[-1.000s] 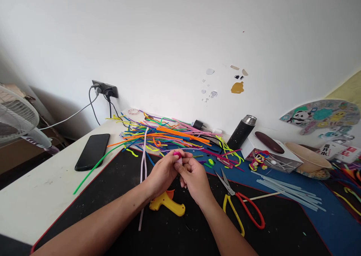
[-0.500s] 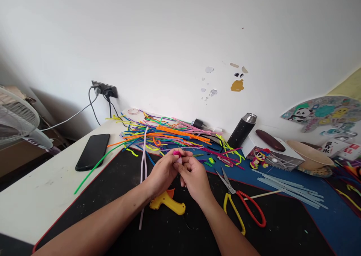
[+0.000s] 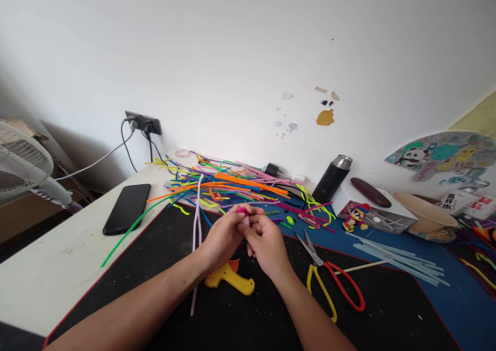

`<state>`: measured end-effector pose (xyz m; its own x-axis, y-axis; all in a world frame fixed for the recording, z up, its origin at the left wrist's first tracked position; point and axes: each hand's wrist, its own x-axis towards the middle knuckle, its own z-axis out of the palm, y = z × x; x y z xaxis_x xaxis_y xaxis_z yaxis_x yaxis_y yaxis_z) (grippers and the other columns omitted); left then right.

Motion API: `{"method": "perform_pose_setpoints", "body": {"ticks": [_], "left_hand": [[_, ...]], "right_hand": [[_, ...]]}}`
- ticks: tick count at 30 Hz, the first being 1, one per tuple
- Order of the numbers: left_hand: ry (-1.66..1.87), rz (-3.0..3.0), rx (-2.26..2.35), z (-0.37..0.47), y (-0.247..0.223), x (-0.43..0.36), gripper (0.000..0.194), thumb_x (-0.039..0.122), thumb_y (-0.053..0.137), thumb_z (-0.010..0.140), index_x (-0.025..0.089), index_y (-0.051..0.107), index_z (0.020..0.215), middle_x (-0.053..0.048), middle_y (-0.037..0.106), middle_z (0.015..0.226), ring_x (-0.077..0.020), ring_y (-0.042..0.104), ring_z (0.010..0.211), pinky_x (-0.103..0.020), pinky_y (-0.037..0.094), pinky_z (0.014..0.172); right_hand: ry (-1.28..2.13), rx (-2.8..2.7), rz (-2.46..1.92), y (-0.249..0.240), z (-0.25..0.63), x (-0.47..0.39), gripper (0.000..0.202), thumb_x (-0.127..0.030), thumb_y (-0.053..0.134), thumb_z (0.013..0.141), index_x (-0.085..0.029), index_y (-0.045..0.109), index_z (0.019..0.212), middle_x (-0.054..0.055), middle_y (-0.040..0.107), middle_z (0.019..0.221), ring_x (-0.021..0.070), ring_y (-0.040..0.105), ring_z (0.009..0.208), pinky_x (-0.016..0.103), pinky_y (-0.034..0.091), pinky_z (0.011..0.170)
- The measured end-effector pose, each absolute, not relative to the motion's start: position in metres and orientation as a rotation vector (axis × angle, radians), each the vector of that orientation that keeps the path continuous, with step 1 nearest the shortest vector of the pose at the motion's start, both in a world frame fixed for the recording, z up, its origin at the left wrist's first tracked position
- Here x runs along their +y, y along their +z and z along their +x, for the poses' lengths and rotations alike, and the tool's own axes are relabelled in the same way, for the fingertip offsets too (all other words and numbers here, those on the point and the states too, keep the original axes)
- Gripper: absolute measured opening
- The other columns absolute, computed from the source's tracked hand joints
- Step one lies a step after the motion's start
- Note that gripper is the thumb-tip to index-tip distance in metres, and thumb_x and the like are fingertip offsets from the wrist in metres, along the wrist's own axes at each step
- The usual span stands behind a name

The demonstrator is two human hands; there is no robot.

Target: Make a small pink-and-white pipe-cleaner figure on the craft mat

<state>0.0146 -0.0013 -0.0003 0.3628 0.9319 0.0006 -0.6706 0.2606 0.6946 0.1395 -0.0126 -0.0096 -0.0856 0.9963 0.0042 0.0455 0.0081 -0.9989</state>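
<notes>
My left hand (image 3: 223, 237) and my right hand (image 3: 267, 240) meet above the black mat (image 3: 155, 268). Between their fingertips they pinch a small pink-and-white fuzzy piece (image 3: 243, 211), mostly hidden by the fingers; it looks like pipe cleaner. Just below my hands lies a yellow glue gun (image 3: 232, 280), its front part covered by my left hand. Two long pale lilac pipe cleaners (image 3: 197, 222) run beside my left wrist. Right of my right hand, scissors (image 3: 320, 263) with one yellow and one red handle rest with their blades apart.
Behind my hands spreads a heap of coloured pipe cleaners (image 3: 232, 180). A phone (image 3: 127, 209) lies at the left. To the right are a black flask (image 3: 333, 178), a small panda-like figure (image 3: 355, 218), translucent glue sticks (image 3: 401, 260) and a beige bowl (image 3: 426, 209).
</notes>
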Motion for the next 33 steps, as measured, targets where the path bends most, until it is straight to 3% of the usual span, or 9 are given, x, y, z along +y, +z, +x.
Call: {"method": "perform_pose_setpoints", "body": {"ticks": [9, 19, 33], "left_hand": [[1.111, 0.627, 0.418, 0.0128, -0.0036, 0.0011, 0.012, 0.020, 0.062, 0.084, 0.017, 0.056, 0.093, -0.016, 0.066, 0.124, -0.0263, 0.072, 0.080, -0.028, 0.056, 0.037], [1.113, 0.660, 0.407, 0.0137, -0.0019, -0.0004, 0.015, 0.028, 0.067, 0.088, 0.018, 0.059, 0.096, -0.016, 0.066, 0.127, -0.0276, 0.072, 0.085, -0.028, 0.057, 0.038], [1.101, 0.634, 0.403, 0.0126, -0.0032, 0.0008, 0.009, 0.020, 0.063, 0.087, 0.018, 0.057, 0.093, -0.014, 0.066, 0.127, -0.0229, 0.070, 0.074, -0.029, 0.057, 0.038]], "right_hand": [[1.228, -1.319, -1.213, -0.0111, 0.1392, -0.0124, 0.041, -0.057, 0.081, 0.081, -0.020, 0.064, 0.088, -0.011, 0.050, 0.044, 0.0094, 0.042, 0.035, 0.023, 0.031, 0.041], [1.231, -1.324, -1.209, -0.0071, 0.1390, -0.0127, 0.040, -0.057, 0.079, 0.082, -0.020, 0.063, 0.088, -0.011, 0.051, 0.044, 0.0102, 0.042, 0.035, 0.024, 0.030, 0.041], [1.214, -1.344, -1.224, -0.0092, 0.1387, -0.0123, 0.041, -0.057, 0.081, 0.082, -0.020, 0.063, 0.087, -0.011, 0.050, 0.045, 0.0104, 0.044, 0.035, 0.024, 0.032, 0.042]]}}
